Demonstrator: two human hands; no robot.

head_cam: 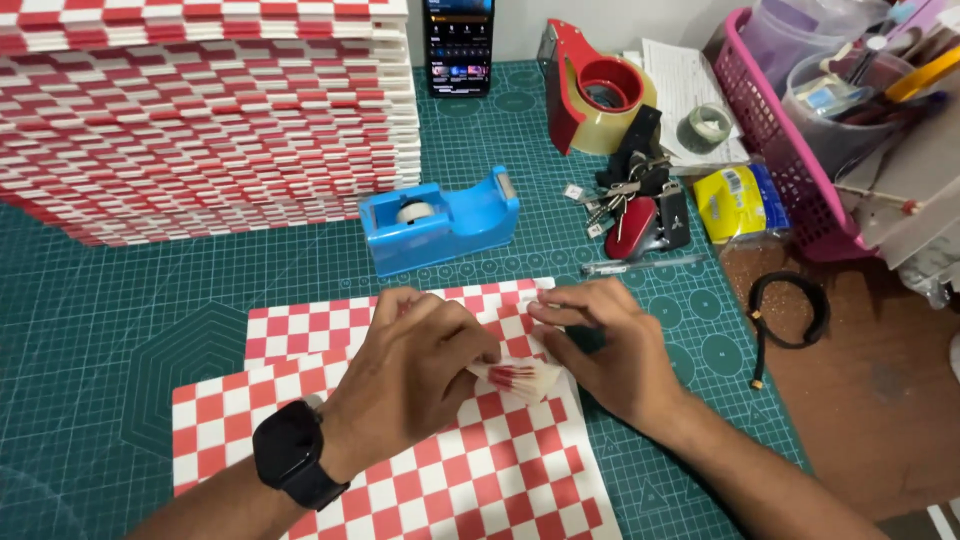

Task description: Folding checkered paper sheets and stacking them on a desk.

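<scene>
My left hand, with a black watch on the wrist, and my right hand meet over red-and-white checkered paper sheets lying on the green cutting mat. Both hands pinch a small folded piece of red-and-white paper between the fingertips, just above the sheets. A second checkered sheet lies partly under the first, toward the far side.
A blue tape dispenser stands just beyond the sheets. A tall stack of checkered sheets fills the far left. A phone, red tape gun, keys, yellow packet, pink basket and black strap sit on the right.
</scene>
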